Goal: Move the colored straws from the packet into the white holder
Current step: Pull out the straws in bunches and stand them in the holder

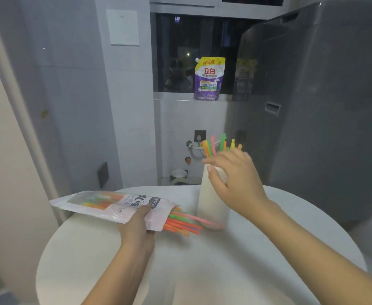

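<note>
Two hands: at work over a round white table (235, 271), seen from the head cam.
Surface: pale, smooth tabletop; bare in the near half, packet and holder toward the far side.
Room: grey tiled wall (70, 95) at back-left, dark window (180, 53) above, purple-and-yellow detergent pouch (209, 79) standing on the sill; big grey appliance (323, 95) fills the right.
Left hand (137, 227): fingers closed round the white packet (114, 205) near its open end, thumb on top; packet lies nearly flat, pointing left, its far end past the table's left rim.
Straws in packet (180, 223): mostly orange, some green, one pink; ends stick out of the packet mouth toward the holder's base, pink one reaching nearly to it.
White holder (211, 201): ribbed, upright, far-centre of table, just right of the packet mouth.
Straws in holder (213, 145): orange, green, pink, yellow tips fanned above the rim.
Right hand (233, 172): at the holder's top, fingers loosely curled & spread among the standing straws; whether any straw is pinched – can't tell, motion blur.
Edges: holder sits near the table's far rim; packet overhangs the left rim.
Open room: wide bare tabletop between the forearms and toward the near edge; appliance close beyond the right rim.
</note>
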`<state>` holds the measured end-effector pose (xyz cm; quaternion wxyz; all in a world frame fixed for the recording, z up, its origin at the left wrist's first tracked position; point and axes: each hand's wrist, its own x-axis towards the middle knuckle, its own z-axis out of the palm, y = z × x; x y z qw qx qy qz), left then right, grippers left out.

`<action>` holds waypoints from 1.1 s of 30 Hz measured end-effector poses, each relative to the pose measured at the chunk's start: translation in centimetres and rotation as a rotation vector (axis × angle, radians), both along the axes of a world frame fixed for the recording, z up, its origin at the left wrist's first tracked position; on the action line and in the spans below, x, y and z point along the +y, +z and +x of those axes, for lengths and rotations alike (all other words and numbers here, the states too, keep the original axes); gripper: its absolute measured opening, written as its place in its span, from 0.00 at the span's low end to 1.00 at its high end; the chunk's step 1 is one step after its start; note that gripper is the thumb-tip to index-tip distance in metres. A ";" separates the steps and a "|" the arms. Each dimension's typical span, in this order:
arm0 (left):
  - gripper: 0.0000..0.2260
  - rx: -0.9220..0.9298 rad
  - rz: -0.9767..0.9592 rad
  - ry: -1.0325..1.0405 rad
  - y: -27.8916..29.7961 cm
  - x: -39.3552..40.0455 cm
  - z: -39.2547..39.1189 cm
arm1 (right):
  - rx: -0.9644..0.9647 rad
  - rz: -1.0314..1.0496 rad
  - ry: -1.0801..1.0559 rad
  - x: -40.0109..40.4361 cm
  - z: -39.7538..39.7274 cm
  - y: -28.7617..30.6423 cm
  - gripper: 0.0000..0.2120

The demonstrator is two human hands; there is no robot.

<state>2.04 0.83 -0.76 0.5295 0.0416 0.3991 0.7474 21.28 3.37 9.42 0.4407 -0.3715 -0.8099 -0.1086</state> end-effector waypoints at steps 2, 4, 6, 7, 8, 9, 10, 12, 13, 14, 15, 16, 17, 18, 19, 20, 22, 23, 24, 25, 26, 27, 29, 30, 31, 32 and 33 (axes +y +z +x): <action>0.23 0.017 0.007 0.002 0.1 0.0 0.1 | 0.033 -0.294 0.058 -1.4 0.3 -2.9 0.11; 0.23 0.037 0.015 0.007 0.1 -0.1 0.4 | -0.018 -0.588 0.055 -1.9 0.4 -5.6 0.14; 0.23 0.060 0.027 0.005 0.1 -0.1 0.7 | -0.139 -0.807 0.043 -1.6 0.1 -7.4 0.21; 0.23 0.075 0.036 0.008 0.0 -0.1 0.9 | -0.129 -0.937 0.064 -1.5 -0.2 -8.0 0.23; 0.23 0.091 0.048 0.011 -0.1 -0.1 1.0 | -0.067 -1.068 0.093 -1.5 -0.4 -8.4 0.23; 0.23 0.106 0.061 0.017 -0.2 -0.2 1.0 | 0.008 -1.159 0.106 -1.4 -0.7 -8.7 0.21; 0.23 0.116 0.071 0.028 -0.2 -0.2 1.1 | 0.058 -1.206 0.096 -1.4 -0.8 -8.8 0.20; 0.24 0.132 0.078 0.056 -0.1 -0.2 1.2 | 0.093 -1.196 0.032 -1.4 -0.6 -8.5 0.24; 0.24 0.138 0.084 0.069 0.0 -0.2 1.2 | 0.120 -1.172 -0.004 -1.2 -0.5 -8.4 0.26; 0.24 0.145 0.088 0.083 0.0 -0.3 1.3 | 0.169 -1.166 -0.031 -1.0 -0.5 -8.2 0.26; 0.24 0.150 0.090 0.095 0.1 -0.3 1.4 | 0.230 -1.174 -0.042 -0.9 -0.5 -8.0 0.25; 0.24 0.153 0.089 0.104 0.1 -0.3 1.6 | 0.307 -1.203 -0.042 -0.9 -0.7 -7.9 0.23; 0.24 0.154 0.088 0.106 0.1 -0.4 1.8 | 0.374 -1.233 -0.034 -0.9 -1.0 -7.8 0.22; 0.24 0.151 0.086 0.103 0.0 -0.4 2.1 | 0.428 -1.264 -0.019 -1.0 -1.3 -7.8 0.21; 0.24 0.149 0.085 0.096 -0.1 -0.5 2.5 | 0.469 -1.284 0.003 -1.2 -1.7 -7.8 0.22; 0.24 0.146 0.086 0.089 -0.1 -0.5 2.7 | 0.484 -1.287 0.026 -1.3 -2.1 -7.9 0.23; 0.25 0.146 0.090 0.081 -0.1 -0.5 3.1 | 0.432 -1.243 0.072 -1.5 -2.7 -8.3 0.24; 0.25 0.147 0.094 0.081 -0.1 -0.5 3.1 | 0.394 -1.218 0.095 -1.6 -2.8 -8.5 0.22; 0.25 0.149 0.098 0.085 0.0 -0.5 3.0 | 0.362 -1.205 0.114 -1.8 -2.8 -8.7 0.19; 0.25 0.152 0.101 0.090 0.0 -0.5 2.9 | 0.329 -1.197 0.133 -2.0 -2.8 -9.0 0.16; 0.25 0.157 0.103 0.097 0.1 -0.5 2.8 | 0.292 -1.183 0.149 -2.2 -2.7 -9.1 0.15; 0.25 0.161 0.104 0.102 0.1 -0.6 2.7 | 0.261 -1.157 0.159 -2.4 -2.7 -9.3 0.14; 0.26 0.164 0.104 0.107 0.0 -0.6 2.5 | 0.235 -1.072 0.149 -2.4 -2.5 -9.4 0.12; 0.26 0.161 0.104 0.111 0.0 -0.6 2.4 | 0.243 -1.031 0.139 -2.3 -2.4 -9.3 0.11; 0.26 0.155 0.102 0.118 0.0 -0.6 2.3 | 0.255 -1.002 0.133 -2.3 -2.2 -9.2 0.10; 0.26 0.148 0.099 0.127 0.1 -0.6 2.1 | 0.258 -0.985 0.130 -2.2 -1.9 -9.0 0.09; 0.26 0.140 0.096 0.138 0.2 -0.5 1.9 | 0.252 -0.974 0.125 -2.1 -1.6 -8.8 0.08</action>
